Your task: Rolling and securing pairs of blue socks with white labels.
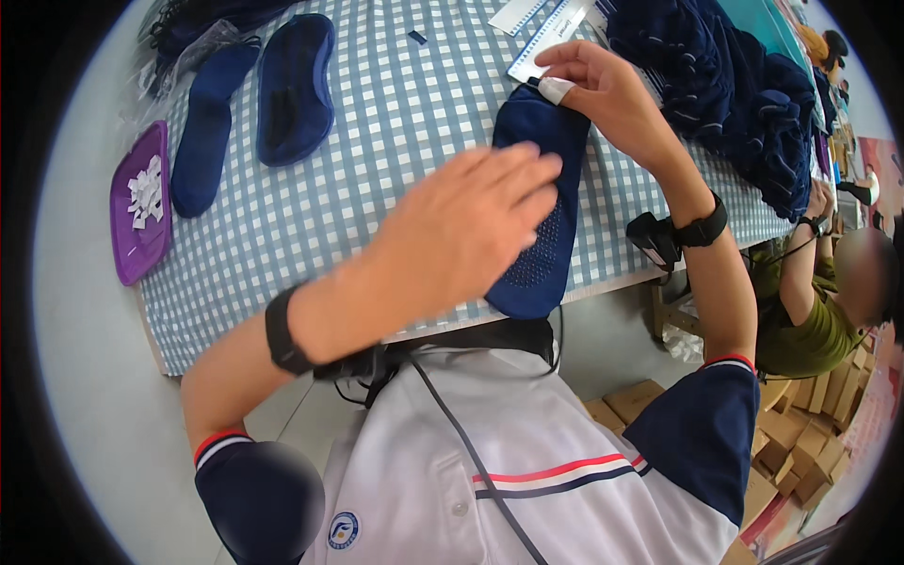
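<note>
A navy sock (535,273) with a dotted grip sole lies flat at the table's front edge, its toe end toward me. My left hand (461,221) is over its middle, fingers stretched out and slightly blurred; whether it touches the fabric I cannot tell. At the sock's far end my right hand (607,94) pinches the cuff, with a white covering on its thumb. Just beyond those fingers lie white printed cards (546,42). Any small thing within the pinch is hidden.
Left on the checked tablecloth (395,122) lie another navy sock (202,137) and a navy piece with a dark patch (296,94). A purple tray (162,188) holds white tags. Navy socks (716,94) are heaped at right, near another person (800,311) and cardboard boxes (800,443).
</note>
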`<control>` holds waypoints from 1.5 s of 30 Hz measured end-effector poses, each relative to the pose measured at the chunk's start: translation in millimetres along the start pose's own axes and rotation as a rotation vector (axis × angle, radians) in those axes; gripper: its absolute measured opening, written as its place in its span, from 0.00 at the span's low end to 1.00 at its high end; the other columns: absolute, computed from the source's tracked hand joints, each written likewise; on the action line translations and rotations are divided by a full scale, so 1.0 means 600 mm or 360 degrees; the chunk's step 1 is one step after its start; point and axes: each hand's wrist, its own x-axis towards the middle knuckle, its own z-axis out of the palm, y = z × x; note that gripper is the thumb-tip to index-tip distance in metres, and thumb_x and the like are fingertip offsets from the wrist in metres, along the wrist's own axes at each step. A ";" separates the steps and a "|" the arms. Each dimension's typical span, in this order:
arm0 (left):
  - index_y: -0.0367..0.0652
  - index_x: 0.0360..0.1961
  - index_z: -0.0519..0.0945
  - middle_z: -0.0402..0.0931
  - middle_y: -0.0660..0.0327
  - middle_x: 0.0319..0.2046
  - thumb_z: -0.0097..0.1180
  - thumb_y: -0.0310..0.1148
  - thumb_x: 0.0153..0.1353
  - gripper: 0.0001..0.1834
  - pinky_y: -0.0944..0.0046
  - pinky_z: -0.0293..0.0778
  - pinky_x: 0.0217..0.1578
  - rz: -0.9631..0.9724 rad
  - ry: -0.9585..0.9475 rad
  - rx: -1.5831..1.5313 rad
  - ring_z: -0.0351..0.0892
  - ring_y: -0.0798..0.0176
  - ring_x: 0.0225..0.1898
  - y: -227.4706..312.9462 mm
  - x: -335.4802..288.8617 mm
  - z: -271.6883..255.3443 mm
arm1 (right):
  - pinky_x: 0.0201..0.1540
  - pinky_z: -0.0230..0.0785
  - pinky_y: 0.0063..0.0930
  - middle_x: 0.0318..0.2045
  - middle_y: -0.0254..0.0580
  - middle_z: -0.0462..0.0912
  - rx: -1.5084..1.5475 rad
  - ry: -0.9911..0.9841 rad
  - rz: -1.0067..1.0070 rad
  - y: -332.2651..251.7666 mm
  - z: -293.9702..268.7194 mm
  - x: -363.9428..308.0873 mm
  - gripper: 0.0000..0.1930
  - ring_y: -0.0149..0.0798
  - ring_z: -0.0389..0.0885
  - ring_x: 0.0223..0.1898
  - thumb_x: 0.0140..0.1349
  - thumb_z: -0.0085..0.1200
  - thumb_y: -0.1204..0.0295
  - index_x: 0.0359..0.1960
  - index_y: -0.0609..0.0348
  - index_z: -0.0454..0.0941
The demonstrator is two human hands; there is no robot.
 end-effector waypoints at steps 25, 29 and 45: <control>0.46 0.78 0.57 0.48 0.59 0.80 0.59 0.53 0.65 0.45 0.31 0.36 0.75 0.0216 -0.0328 0.0156 0.43 0.61 0.81 -0.068 0.008 0.020 | 0.45 0.74 0.26 0.41 0.44 0.86 -0.0377 -0.0372 0.0104 -0.033 -0.033 0.007 0.22 0.33 0.82 0.40 0.57 0.54 0.85 0.55 0.62 0.76; 0.54 0.79 0.55 0.44 0.66 0.81 0.57 0.52 0.65 0.45 0.28 0.33 0.75 0.0433 -0.0619 0.0071 0.42 0.62 0.81 -0.070 -0.013 0.002 | 0.42 0.79 0.36 0.38 0.52 0.86 -0.0798 0.0238 -0.0555 -0.092 0.019 -0.054 0.18 0.52 0.87 0.38 0.52 0.60 0.84 0.47 0.60 0.83; 0.38 0.20 0.82 0.79 0.62 0.23 0.55 0.45 0.59 0.21 0.38 0.36 0.79 0.0457 -0.0507 -0.0068 0.81 0.61 0.42 -0.078 -0.019 0.003 | 0.45 0.78 0.34 0.40 0.40 0.83 -0.1038 0.0128 -0.0959 -0.057 0.151 -0.277 0.16 0.40 0.82 0.43 0.51 0.64 0.76 0.44 0.65 0.84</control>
